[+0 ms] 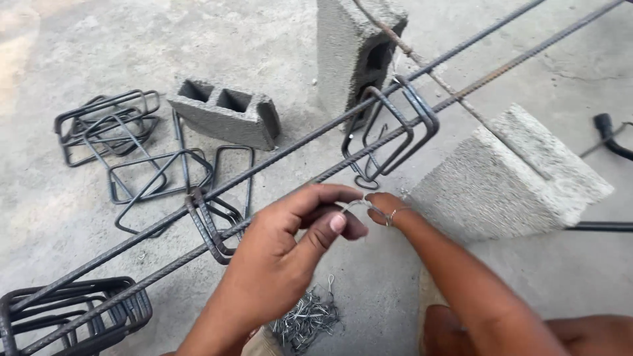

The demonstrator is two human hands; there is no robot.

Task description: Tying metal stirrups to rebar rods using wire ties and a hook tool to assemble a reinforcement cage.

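My left hand [290, 254] and my right hand [388, 209] meet in the middle, each pinching an end of a thin piece of tie wire [359, 203]. A loop of that wire curls around a right finger. Just behind the hands run two long ribbed rebars [277, 157], diagonal from lower left to upper right. Rectangular steel stirrups [389, 128] hang on the bars behind the hands. Another stirrup [208, 227] sits on the bars left of my left hand.
A pile of short tie wires [306, 320] lies on the concrete floor below my hands. Concrete blocks stand at right [514, 175], at top centre [356, 49] and lying at left [227, 112]. Loose stirrups [109, 122] lie at left, more at the bottom left [72, 313].
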